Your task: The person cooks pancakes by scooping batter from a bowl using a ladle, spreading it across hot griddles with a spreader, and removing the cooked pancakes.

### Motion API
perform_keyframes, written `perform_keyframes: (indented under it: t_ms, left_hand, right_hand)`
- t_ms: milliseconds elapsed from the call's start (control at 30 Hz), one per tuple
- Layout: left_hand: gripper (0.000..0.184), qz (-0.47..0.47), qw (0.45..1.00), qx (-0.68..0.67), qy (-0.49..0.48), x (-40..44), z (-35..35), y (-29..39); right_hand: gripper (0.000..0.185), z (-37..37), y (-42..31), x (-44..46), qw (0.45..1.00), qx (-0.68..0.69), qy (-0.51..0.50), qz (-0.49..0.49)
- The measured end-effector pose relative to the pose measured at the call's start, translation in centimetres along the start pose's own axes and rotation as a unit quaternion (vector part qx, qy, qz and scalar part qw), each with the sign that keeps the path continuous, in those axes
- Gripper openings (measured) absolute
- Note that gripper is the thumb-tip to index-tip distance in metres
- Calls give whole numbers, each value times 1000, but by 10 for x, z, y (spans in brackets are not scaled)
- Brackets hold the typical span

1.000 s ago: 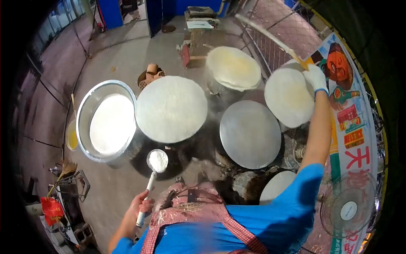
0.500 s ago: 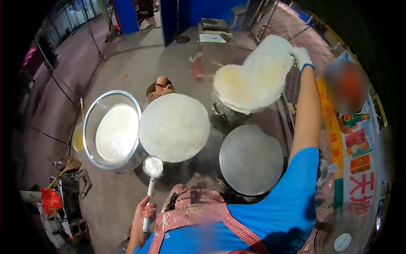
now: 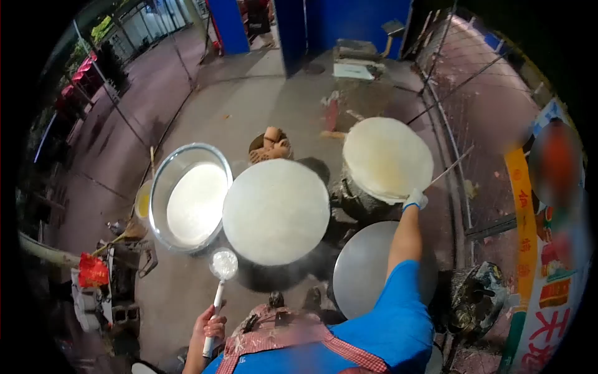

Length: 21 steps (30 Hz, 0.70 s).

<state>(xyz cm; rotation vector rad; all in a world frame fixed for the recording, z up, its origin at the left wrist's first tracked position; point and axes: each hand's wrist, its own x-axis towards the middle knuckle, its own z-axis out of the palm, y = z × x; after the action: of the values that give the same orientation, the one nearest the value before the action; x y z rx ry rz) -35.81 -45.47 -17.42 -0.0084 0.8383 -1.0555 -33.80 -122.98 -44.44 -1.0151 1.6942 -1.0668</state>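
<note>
My left hand [image 3: 212, 328] is wrapped round the white handle of a ladle [image 3: 223, 264]; its round bowl has white residue on it. My right hand [image 3: 415, 199], in a white glove with a blue cuff, is closed at the near edge of a stack of thin round flatbreads [image 3: 386, 159]. A thin stick [image 3: 451, 167] slants up from beside the glove; whether the fingers grip it I cannot tell. In the middle, a pale sheet of batter [image 3: 276, 212] covers a round griddle. Left of it, a metal basin [image 3: 160, 215] holds white batter.
A bare grey griddle [image 3: 358, 271] lies partly under my right arm. Brown perforated blocks [image 3: 272, 146] sit in a container behind the middle griddle. A yellow liquid container [image 3: 144, 201] stands left of the basin. Wire fencing and a printed banner [image 3: 526, 230] line the right side.
My right hand has lowered the raised flatbread onto the stack and come down to its near edge. The ladle stays in my left hand. The head view has shifted.
</note>
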Motion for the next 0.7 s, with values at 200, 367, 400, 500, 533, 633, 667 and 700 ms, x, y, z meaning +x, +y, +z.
perform_keyframes:
  t_ms: [200,367,400,500,533,633,667,700]
  left_hand:
    - [42,44,998,-45,-5,2,-6,7]
    - [36,43,999,-32,-2,0,4,60]
    - [37,43,997,-44,-44,-3,9,74]
    - [42,44,983,-21,-179,-11,8,129]
    - [43,66,981,39,-180,-13,7,155]
    - [46,186,955,220,-68,-16,25,243]
    - [43,179,950,250,-52,-14,25,278]
    - [41,169,943,285,-32,-6,21,321]
  right_hand:
    - [86,-83,-66,-88,950,-276,-6,-146]
    - [45,-101,-76,-181,879,-249,-143,-380]
    - [42,-96,-79,-211,902,-206,-254,-281]
    - [35,-65,-83,-310,862,-156,-452,-165]
    - [33,-43,-73,-331,816,-224,-484,-224]
    - [42,-8,-98,-472,658,-310,-553,-407]
    - [46,8,-95,-515,604,-400,-540,-428]
    - [46,33,-69,-543,580,-422,-539,-441]
